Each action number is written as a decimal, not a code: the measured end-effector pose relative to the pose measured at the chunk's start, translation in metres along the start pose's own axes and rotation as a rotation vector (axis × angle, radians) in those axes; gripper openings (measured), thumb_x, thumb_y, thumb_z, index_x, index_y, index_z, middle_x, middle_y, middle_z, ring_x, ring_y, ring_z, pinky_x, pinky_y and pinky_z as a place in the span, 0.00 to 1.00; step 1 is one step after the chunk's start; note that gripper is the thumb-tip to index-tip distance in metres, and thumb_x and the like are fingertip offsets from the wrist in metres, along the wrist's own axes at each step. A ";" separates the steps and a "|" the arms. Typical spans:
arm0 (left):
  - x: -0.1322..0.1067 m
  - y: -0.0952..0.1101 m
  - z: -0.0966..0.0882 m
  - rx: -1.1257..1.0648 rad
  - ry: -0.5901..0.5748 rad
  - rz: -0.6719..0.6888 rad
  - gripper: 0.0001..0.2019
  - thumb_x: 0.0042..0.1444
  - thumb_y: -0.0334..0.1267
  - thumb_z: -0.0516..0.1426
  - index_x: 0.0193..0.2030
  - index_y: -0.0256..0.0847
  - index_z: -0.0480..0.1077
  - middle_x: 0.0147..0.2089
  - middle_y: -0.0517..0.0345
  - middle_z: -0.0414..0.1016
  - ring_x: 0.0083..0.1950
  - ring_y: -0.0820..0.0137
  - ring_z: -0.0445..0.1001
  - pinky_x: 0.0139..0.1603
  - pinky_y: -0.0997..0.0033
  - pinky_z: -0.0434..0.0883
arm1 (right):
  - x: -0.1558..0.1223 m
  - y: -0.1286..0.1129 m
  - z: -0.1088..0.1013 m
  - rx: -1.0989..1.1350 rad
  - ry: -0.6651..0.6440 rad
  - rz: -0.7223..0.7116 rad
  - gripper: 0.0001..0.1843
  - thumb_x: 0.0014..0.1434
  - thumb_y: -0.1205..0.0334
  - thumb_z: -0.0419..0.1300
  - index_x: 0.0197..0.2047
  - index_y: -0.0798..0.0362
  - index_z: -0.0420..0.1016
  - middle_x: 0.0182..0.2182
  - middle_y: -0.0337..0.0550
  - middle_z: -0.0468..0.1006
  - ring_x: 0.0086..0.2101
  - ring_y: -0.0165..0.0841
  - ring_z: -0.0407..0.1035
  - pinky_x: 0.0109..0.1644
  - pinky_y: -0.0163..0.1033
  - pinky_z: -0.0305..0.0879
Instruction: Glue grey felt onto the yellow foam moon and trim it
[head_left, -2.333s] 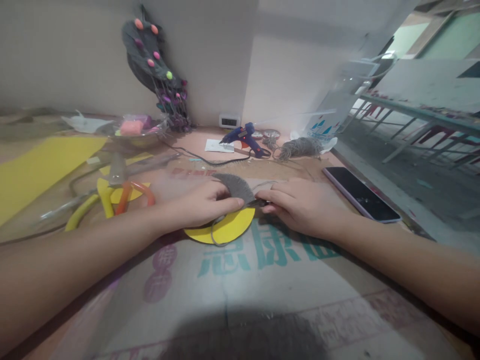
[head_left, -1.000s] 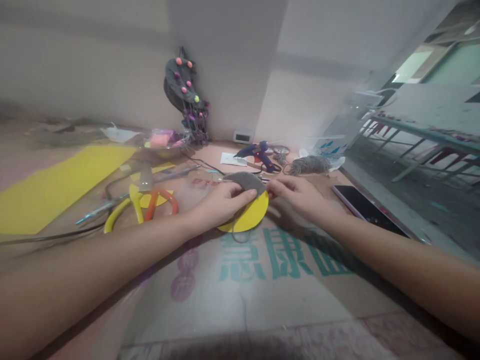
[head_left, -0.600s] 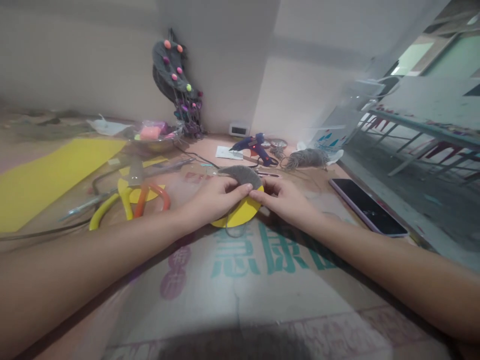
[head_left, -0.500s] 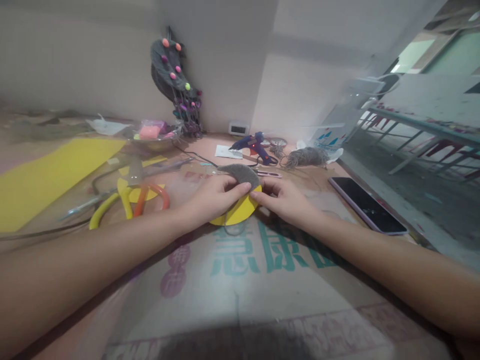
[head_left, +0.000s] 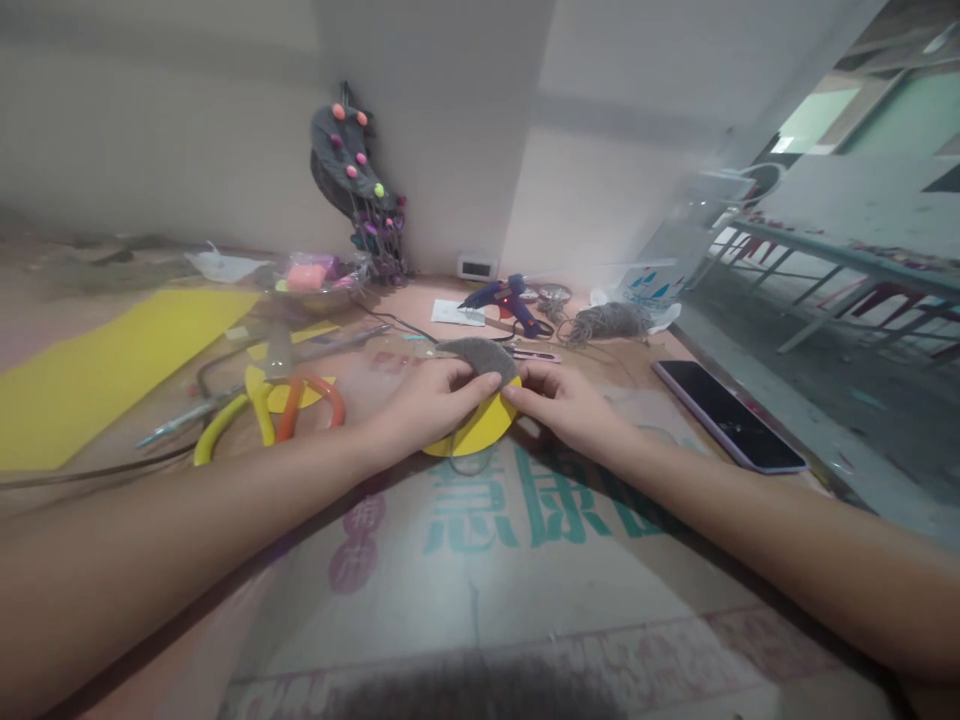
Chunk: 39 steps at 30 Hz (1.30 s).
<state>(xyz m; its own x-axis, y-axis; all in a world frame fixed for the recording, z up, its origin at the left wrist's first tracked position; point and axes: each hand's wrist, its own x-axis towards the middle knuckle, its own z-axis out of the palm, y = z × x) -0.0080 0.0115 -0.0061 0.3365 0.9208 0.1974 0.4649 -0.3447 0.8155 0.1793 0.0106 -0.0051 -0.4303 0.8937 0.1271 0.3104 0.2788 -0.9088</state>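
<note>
Both hands hold one rounded piece, a yellow card (head_left: 480, 429) with a grey yarn-like crescent (head_left: 486, 356) along its upper side. My left hand (head_left: 442, 398) grips it from the left, its thumb pressed on the face and the fingers curled behind. From the right, my right hand (head_left: 561, 398) pinches the edge between thumb and bent fingers. The two thumb tips nearly meet at the middle. A thin grey strand (head_left: 469, 468) hangs in a loop below the card. Fingers behind the piece are partly hidden.
Printed cardboard (head_left: 480, 590) covers the table. Pliers (head_left: 259, 400) and yellow sheet (head_left: 127, 370) lie left. Behind are a blue glue gun (head_left: 511, 303), a grey yarn bundle (head_left: 611, 320) and a hanging grey crescent with pompoms (head_left: 341, 160). A phone (head_left: 727, 415) lies right.
The view has shifted slightly, so background things sit a little lower. Both hands keep the same grip on the yellow card, with hardly any movement.
</note>
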 end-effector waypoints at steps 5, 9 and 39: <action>-0.002 0.002 0.000 -0.059 -0.036 -0.008 0.21 0.57 0.54 0.52 0.29 0.37 0.72 0.23 0.61 0.68 0.24 0.74 0.63 0.23 0.75 0.57 | 0.003 -0.001 0.003 0.082 0.006 -0.046 0.06 0.55 0.60 0.57 0.35 0.54 0.70 0.31 0.38 0.72 0.32 0.29 0.67 0.38 0.34 0.64; -0.003 0.001 0.001 -0.076 -0.051 -0.044 0.21 0.57 0.55 0.52 0.29 0.37 0.71 0.21 0.62 0.67 0.22 0.74 0.62 0.22 0.75 0.57 | 0.004 -0.003 0.005 0.107 0.010 -0.050 0.04 0.51 0.65 0.55 0.32 0.53 0.69 0.30 0.36 0.72 0.33 0.30 0.67 0.39 0.34 0.64; 0.000 0.002 -0.009 -0.082 0.157 -0.161 0.22 0.56 0.58 0.52 0.24 0.39 0.64 0.18 0.64 0.62 0.19 0.76 0.59 0.18 0.75 0.53 | 0.000 -0.028 -0.036 -0.176 0.199 0.035 0.08 0.57 0.62 0.57 0.27 0.55 0.70 0.23 0.39 0.73 0.26 0.27 0.66 0.33 0.34 0.63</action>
<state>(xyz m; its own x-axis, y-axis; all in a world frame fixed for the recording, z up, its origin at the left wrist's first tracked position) -0.0141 0.0125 0.0002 0.1285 0.9820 0.1383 0.4324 -0.1809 0.8834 0.2015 0.0155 0.0349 -0.2472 0.9505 0.1882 0.4723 0.2877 -0.8331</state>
